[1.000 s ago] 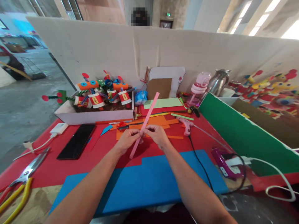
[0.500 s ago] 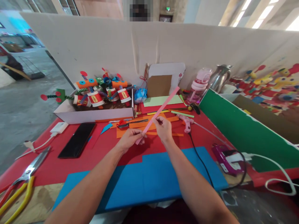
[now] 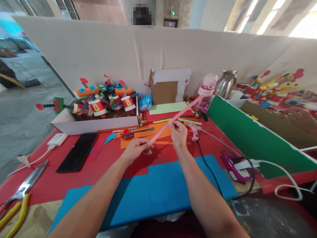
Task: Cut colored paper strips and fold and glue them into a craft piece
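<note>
A long pink paper strip [image 3: 183,111] is held up at a slant above the table, its far end rising to the right. My left hand [image 3: 137,149] pinches the near end of the strip between thumb and fingers. Farther along, my right hand [image 3: 179,135] grips it near the middle. Beneath the strip lie orange paper sheets [image 3: 163,133] and red-handled scissors [image 3: 127,133]. A pink glue gun [image 3: 193,130] rests just right of my right hand. Blue paper sheets [image 3: 173,181] lie under my forearms.
At the back left, a white box [image 3: 99,125] holds several paper-cup figures. A black phone [image 3: 77,152] and large yellow-handled shears [image 3: 23,191] lie left. To the right are a green-sided box [image 3: 237,132], a purple power strip [image 3: 236,167], cables and a pink bottle [image 3: 208,87].
The strip tilts lower toward the right, and its near end no longer sticks out below my left hand. My right hand has moved slightly away from my left. The view has shifted a little.
</note>
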`<action>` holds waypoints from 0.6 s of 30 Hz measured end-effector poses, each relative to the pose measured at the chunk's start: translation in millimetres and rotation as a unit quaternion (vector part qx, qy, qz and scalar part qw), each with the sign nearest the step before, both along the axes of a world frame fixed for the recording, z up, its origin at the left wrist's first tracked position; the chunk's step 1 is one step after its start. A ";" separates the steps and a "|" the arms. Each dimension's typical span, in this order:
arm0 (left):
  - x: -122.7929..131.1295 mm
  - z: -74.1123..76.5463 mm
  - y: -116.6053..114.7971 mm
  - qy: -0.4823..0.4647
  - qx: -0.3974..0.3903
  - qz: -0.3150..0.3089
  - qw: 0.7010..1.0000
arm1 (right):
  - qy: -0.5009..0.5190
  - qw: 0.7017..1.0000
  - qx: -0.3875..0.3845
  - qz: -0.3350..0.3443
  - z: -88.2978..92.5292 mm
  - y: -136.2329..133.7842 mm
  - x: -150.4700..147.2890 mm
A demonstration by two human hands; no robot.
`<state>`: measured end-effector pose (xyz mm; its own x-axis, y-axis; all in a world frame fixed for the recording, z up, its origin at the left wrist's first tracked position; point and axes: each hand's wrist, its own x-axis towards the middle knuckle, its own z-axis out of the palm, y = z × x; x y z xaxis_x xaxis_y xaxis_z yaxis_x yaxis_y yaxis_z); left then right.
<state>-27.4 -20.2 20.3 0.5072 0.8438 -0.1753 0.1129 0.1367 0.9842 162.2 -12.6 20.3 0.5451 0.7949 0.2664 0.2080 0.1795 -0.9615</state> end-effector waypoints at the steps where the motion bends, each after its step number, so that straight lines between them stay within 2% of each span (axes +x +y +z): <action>1: -0.1 -0.4 0.2 0.002 0.003 0.000 1.000 | 0.000 1.000 0.003 -0.004 -0.4 0.7 2.7; 4: -1.7 -1.9 2.1 0.011 0.012 0.007 1.000 | 0.013 0.999 0.018 -0.038 -1.5 4.0 13.8; 7: -3.5 -1.8 4.8 0.008 0.025 0.051 0.998 | 0.055 0.997 0.015 -0.054 -1.6 6.9 21.8; 9: -3.4 -0.1 5.3 0.004 0.034 0.082 0.996 | 0.093 0.995 0.002 -0.020 -1.2 7.0 21.0; 11: -2.0 2.2 4.0 0.006 0.035 0.087 0.996 | 0.112 0.993 -0.005 0.020 -0.4 5.5 15.9; 16: 2.4 3.7 -1.2 0.038 0.018 0.024 0.999 | 0.106 0.992 -0.009 0.064 6.1 -0.5 2.9; 18: 2.5 2.3 -0.9 0.035 0.026 0.031 0.999 | 0.103 0.991 -0.005 0.088 9.8 -3.0 -2.1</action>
